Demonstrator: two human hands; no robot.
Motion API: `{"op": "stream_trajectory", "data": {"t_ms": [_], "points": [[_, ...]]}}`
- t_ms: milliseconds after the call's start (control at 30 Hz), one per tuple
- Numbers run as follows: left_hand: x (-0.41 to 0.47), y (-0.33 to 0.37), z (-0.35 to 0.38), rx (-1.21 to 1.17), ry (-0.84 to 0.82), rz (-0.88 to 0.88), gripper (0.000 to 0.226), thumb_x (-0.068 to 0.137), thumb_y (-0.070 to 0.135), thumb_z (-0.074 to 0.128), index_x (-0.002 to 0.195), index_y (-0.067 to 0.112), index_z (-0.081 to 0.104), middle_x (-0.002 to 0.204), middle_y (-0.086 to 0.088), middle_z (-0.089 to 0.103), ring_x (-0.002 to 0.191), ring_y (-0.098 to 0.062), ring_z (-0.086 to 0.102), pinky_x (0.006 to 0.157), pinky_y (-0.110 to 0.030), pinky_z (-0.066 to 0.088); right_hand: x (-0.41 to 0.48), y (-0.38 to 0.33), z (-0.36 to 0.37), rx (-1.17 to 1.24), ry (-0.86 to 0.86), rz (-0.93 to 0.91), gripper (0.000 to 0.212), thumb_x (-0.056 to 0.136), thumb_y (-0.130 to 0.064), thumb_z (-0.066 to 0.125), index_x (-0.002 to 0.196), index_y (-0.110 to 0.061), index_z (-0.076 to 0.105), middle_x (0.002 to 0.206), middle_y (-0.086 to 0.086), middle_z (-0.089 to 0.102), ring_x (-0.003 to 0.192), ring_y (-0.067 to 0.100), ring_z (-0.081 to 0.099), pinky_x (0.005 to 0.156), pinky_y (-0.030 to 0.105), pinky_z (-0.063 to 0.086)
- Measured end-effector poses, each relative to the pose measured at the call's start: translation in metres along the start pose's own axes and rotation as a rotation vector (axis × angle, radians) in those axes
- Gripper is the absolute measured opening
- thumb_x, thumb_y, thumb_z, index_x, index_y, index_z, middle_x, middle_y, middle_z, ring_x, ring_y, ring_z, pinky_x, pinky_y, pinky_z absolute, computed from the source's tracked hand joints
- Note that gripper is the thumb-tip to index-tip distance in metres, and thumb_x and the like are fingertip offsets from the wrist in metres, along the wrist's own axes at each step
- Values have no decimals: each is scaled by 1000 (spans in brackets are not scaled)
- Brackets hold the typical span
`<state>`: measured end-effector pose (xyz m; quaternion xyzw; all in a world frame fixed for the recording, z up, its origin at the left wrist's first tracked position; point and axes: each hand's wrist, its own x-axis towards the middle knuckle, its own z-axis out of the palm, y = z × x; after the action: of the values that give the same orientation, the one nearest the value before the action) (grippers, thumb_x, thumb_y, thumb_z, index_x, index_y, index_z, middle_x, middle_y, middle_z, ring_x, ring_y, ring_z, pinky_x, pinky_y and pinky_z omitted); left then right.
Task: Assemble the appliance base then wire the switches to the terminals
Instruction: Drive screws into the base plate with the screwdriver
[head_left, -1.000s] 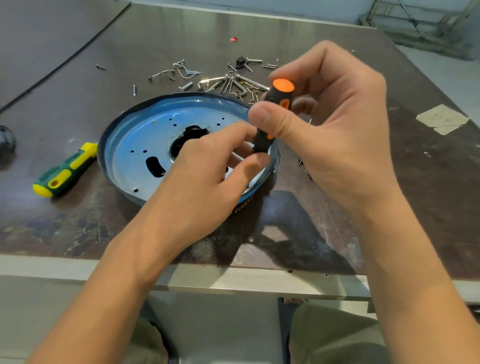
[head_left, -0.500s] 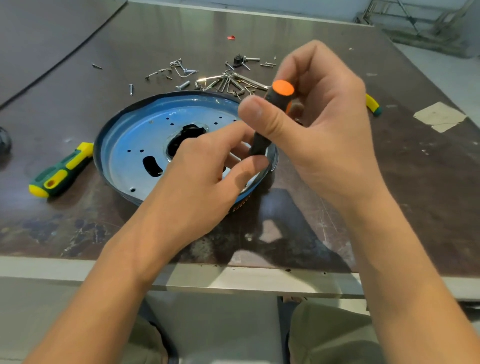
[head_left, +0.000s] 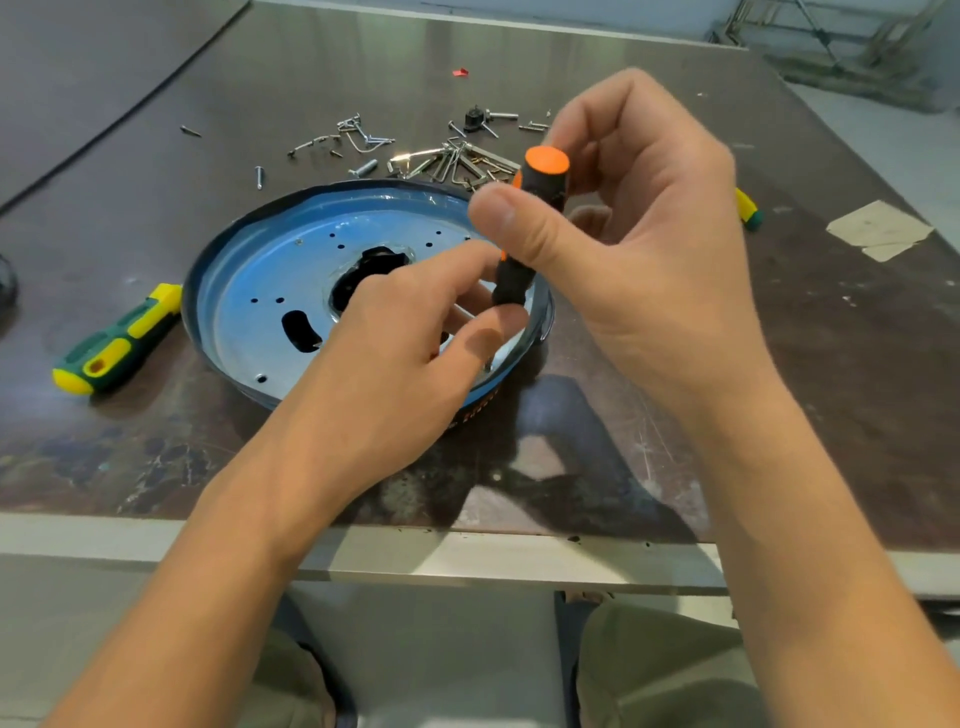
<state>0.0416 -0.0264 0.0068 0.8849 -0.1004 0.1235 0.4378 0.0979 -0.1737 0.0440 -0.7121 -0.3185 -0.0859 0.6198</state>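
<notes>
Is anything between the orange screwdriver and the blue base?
Nothing loose visible. The left hand pinches the lower end of the orange screwdriver above the blue base, hiding its tip; the right hand holds it.

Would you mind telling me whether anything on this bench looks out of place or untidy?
Mainly the screws and wire clips: they lie loose in a scattered heap on the table just beyond the blue base, not in any tray. The table's surface is also scuffed and blotchy near its front edge.
</notes>
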Motion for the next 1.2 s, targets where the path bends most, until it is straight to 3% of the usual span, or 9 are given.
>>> {"op": "stream_trajectory", "data": {"t_ms": [133, 300, 433, 533, 633, 733, 867, 1067, 1200], "points": [[1, 1, 0, -26, 0, -31, 18, 98, 34, 52, 112, 30, 62, 93, 10, 71, 89, -8, 67, 78, -39, 54, -3, 2, -9, 179, -151, -7, 29, 98, -1, 56, 127, -1, 59, 110, 18, 69, 106, 20, 67, 89, 37, 55], [0, -2, 0, -9, -5, -15, 18, 100, 31, 51, 116, 32, 60, 91, 12, 69, 89, -8, 67, 79, -37, 54, 0, -1, -9, 29, 7, -8, 21, 83, -10, 79, 100, -3, 69, 85, 13, 73, 77, 21, 71, 68, 43, 59], [0, -1, 0, -15, -19, -12, 28, 99, 26, 58, 125, 35, 55, 95, 18, 67, 94, 2, 64, 76, -18, 52, 1, 6, -4, -43, 79, 0, 29, 80, -17, 84, 88, -1, 61, 71, 14, 57, 61, 16, 51, 53, 39, 46], [0, -1, 0, 8, -19, 3, 19, 100, 26, 55, 118, 32, 59, 92, 14, 68, 90, -3, 66, 77, -26, 53, 0, 8, -1, 28, -43, -5, 14, 93, -11, 69, 96, 1, 64, 83, 19, 65, 70, 27, 58, 64, 33, 53], [1, -2, -1, -13, -8, -12, 14, 100, 23, 55, 112, 27, 61, 87, 10, 69, 87, -8, 67, 77, -31, 50, -2, 6, -8, 138, -162, 38, 23, 105, -12, 42, 110, 2, 60, 106, 25, 68, 98, 33, 61, 86, 38, 51], [1, -2, 1, -19, -12, -21, 17, 101, 18, 52, 113, 27, 60, 89, 9, 69, 86, -9, 67, 78, -33, 50, -2, 3, -13, 234, -211, 114, 25, 100, -8, 33, 109, -2, 56, 109, 27, 66, 100, 31, 57, 85, 34, 48], [0, -2, 2, -39, -21, -17, 22, 98, 17, 54, 115, 31, 56, 95, 14, 68, 91, -4, 66, 77, -28, 52, -1, 2, -7, 203, -141, 67, 17, 103, 2, 42, 109, 5, 57, 102, 35, 63, 90, 17, 63, 78, 25, 53], [1, 2, 1, -43, -24, 14, 30, 98, 30, 48, 126, 34, 57, 107, 16, 68, 101, -5, 64, 81, -30, 54, -1, 4, 8, 32, 44, -23, 23, 87, -13, 77, 90, -1, 58, 77, 19, 61, 68, 35, 61, 56, 37, 47], [1, 0, 1, -34, -17, -11, 23, 100, 31, 45, 115, 24, 62, 94, 8, 70, 90, -10, 66, 78, -37, 52, -3, 5, 4, 192, -88, -9, 13, 99, -9, 59, 105, 2, 59, 95, 28, 67, 88, 32, 68, 75, 49, 56]]}}
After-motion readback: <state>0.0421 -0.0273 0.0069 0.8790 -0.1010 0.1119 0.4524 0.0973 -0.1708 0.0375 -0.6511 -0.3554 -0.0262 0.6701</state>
